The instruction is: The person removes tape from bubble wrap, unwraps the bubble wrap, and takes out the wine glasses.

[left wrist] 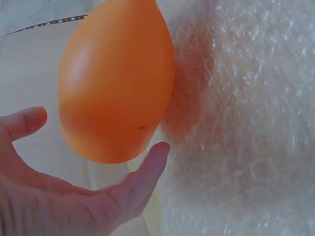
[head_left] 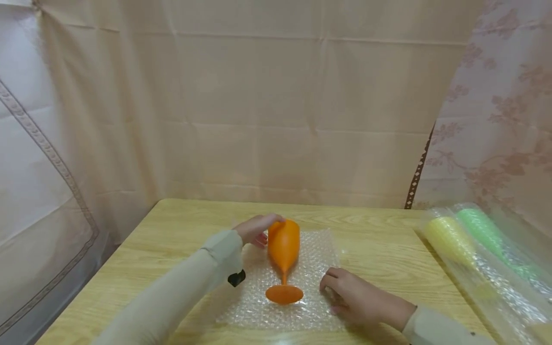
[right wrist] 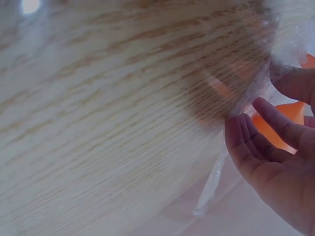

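Observation:
An orange plastic goblet (head_left: 283, 242) lies on its side on a sheet of bubble wrap (head_left: 316, 254), its bowl toward the back and its round foot toward me. My left hand (head_left: 258, 228) is at the bowl's rim end. In the left wrist view, the thumb stands apart from the goblet (left wrist: 115, 83), and a fingertip (left wrist: 160, 151) reaches close beside the bowl. My right hand (head_left: 355, 294) is at the right edge of the wrap. Seen from the right wrist, its curled fingers (right wrist: 238, 135) and thumb hold the thin edge of the bubble wrap (right wrist: 251, 91).
To the right, a yellow item (head_left: 450, 239) and a green item (head_left: 480, 230) lie wrapped in clear bubble wrap along the wooden table's (head_left: 194, 225) edge. Beige curtains (head_left: 258, 110) hang behind the table. A small black object (head_left: 236, 278) shows beside the left wrist.

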